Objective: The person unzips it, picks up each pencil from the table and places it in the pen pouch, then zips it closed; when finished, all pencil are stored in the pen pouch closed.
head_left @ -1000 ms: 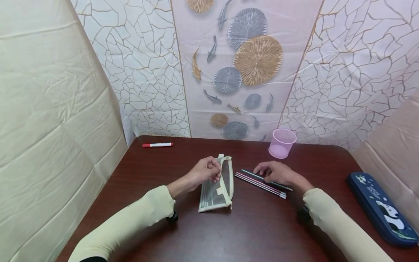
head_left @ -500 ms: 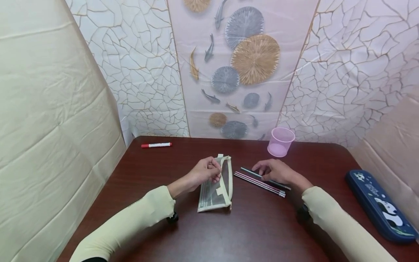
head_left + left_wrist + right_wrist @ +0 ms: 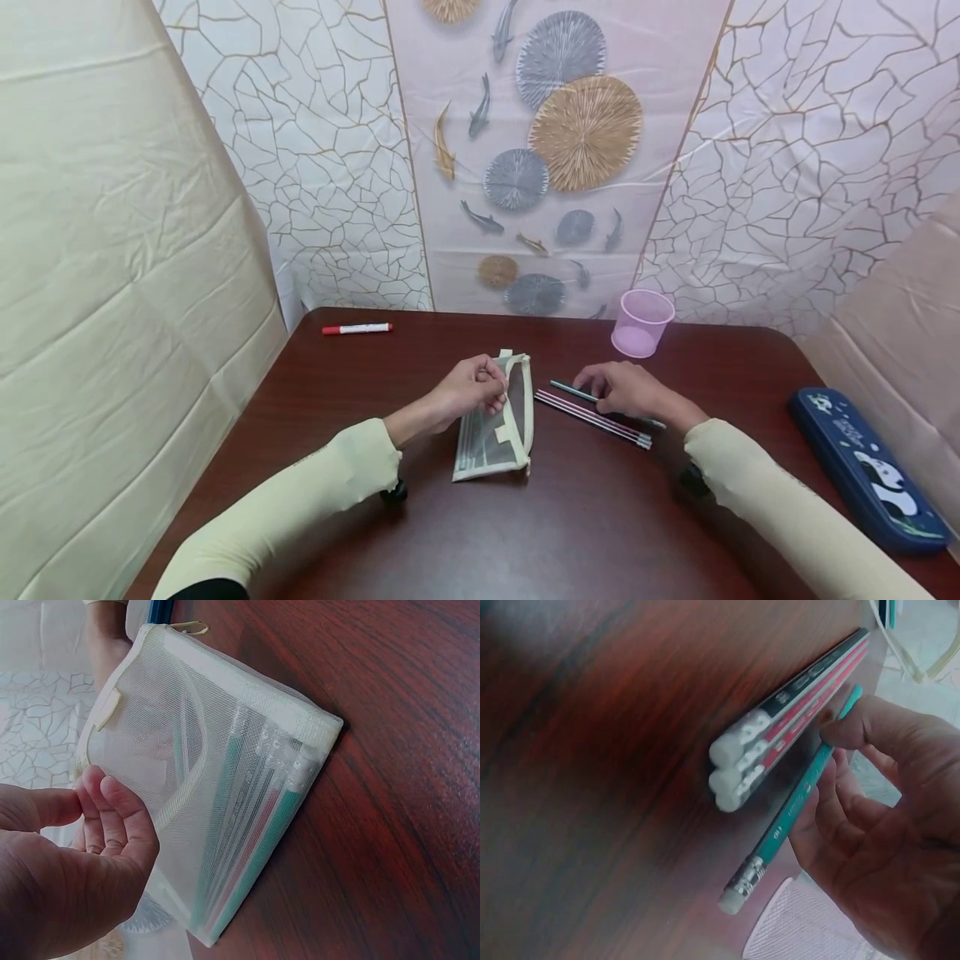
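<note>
We note a red-brown wood-grained table bearing a red-and-white marker, cream mesh pouch, three red-and-black pencils, round pink mesh cup and navy panda-print case.

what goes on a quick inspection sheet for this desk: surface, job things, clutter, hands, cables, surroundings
Surface: dark red-brown wood-grain tabletop, reflecting some light.
Job's things: cream mesh zip pouch with several green and red pencils inside; three eraser-tipped pencils side by side on the tabletop; one green pencil beside them.
Clutter: red-and-white marker, pink mesh cup, navy panda-print pencil case.
Hands: left hand pinches the pouch's edge; right hand holds the green pencil.
Cables: nothing seen.
Surroundings: fish-and-disc-print backdrop behind, cream cloth at left.
</note>
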`<move>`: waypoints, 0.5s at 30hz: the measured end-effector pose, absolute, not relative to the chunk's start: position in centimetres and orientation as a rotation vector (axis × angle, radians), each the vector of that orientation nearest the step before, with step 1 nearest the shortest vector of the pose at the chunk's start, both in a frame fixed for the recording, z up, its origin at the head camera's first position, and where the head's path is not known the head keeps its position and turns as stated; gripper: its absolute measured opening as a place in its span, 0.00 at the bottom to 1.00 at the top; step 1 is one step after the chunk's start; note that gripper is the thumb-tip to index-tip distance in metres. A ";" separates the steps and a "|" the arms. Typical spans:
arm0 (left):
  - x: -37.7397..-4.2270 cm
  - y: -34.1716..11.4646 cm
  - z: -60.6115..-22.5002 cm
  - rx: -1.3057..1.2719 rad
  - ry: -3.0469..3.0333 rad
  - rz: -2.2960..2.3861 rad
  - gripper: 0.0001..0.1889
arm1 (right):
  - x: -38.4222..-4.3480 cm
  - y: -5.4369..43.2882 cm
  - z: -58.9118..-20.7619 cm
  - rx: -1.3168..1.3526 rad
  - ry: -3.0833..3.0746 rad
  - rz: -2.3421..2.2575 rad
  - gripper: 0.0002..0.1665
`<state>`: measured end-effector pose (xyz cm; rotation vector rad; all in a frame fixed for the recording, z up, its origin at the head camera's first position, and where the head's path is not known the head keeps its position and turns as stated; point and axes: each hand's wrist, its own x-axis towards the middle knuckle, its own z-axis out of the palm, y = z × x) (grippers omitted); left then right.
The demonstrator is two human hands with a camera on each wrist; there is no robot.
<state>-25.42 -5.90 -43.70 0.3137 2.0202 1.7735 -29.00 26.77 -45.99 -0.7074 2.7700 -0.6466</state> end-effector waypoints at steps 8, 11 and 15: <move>-25.5 -5.5 -43.6 0.320 2.028 1.754 0.04 | -27.4 25.6 -44.0 -0.863 3.040 -0.644 0.27; -25.4 -5.7 -43.5 0.312 2.032 1.754 0.04 | -26.7 24.4 -42.9 -0.892 3.111 -0.737 0.28; -25.4 -5.8 -43.5 0.312 2.023 1.768 0.05 | -25.8 22.9 -42.1 -0.865 3.130 -0.998 0.29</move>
